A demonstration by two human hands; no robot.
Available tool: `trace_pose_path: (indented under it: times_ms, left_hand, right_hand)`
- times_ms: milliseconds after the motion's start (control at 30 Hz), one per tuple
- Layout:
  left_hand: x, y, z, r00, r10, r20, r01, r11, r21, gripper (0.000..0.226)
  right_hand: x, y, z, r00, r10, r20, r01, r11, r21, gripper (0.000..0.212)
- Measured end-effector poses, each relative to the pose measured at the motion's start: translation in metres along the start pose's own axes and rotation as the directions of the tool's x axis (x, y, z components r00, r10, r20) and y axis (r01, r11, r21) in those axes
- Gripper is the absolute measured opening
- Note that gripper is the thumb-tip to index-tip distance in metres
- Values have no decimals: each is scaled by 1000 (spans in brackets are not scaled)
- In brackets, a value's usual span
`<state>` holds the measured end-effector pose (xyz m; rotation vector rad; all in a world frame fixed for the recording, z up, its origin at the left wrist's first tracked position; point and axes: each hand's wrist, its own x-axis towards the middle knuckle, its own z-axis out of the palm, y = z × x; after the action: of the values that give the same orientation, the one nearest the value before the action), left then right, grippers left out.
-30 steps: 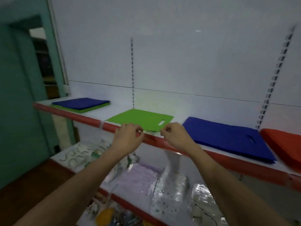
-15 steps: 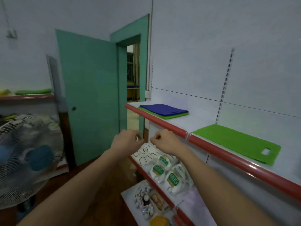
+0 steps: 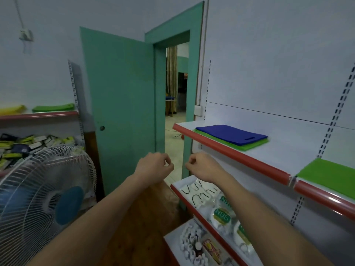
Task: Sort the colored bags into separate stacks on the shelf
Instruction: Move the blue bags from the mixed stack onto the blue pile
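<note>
Where shelf [image 3: 221, 145] holds blue bag [image 3: 231, 134].

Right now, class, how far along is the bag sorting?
Done: a green bag lies alone on the shelf. In hand: nothing; left hand and right hand are curled, empty. Left: the blue bag lies on another green one, unseparated.

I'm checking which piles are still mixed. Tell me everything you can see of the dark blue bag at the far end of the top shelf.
The dark blue flat bag looks like soft non-woven fabric, rectangular, with a slot-shaped cut-out handle near its right end. It lies flat and unfolded on a bright green bag, whose edges show along the front and right. Both rest on the white red-edged shelf, close to the doorway end. No hand touches it; the left hand and right hand are curled in mid-air below, holding nothing.
</note>
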<state>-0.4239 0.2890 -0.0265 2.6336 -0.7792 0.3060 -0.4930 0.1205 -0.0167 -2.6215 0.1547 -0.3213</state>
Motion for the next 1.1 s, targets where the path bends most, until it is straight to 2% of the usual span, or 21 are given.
trace_pose_path:
  times_ms: [267,400,600,733,867,967,1100]
  left_hand:
    - [100,-29,37,998,63,-5,-63,992,-108,27]
    - [146,-24,73,995,86,-47,-96,946,-310,18]
    - [220,-6,111,981,164,-102,-193,829,-525,10]
    - [273,-6,123,975,196,-109,-219,731,-647,11]
    - [335,-10,133,967,234,-101,-235,662,-712,12]
    - [381,-5,139,953,268,-140,-283,628,-725,13]
    - [434,16,159,945,309,-103,-286,635,-718,12]
  right_hand:
    - [90,35,19,998,35,-57,-33,999,43,22]
    - [135,63,21,981,92,-172,-58,979,194,27]
    - [184,99,12,913,207,-350,-90,943,321,18]
    - [197,128,-4,762,312,-567,-111,926,361,13]
    - [201,160,-28,582,353,-733,-192,935,298,4]
    - [201,187,-41,457,422,-783,-344,896,281,8]
    - [205,219,-44,309,586,-749,-625,719,305,20]
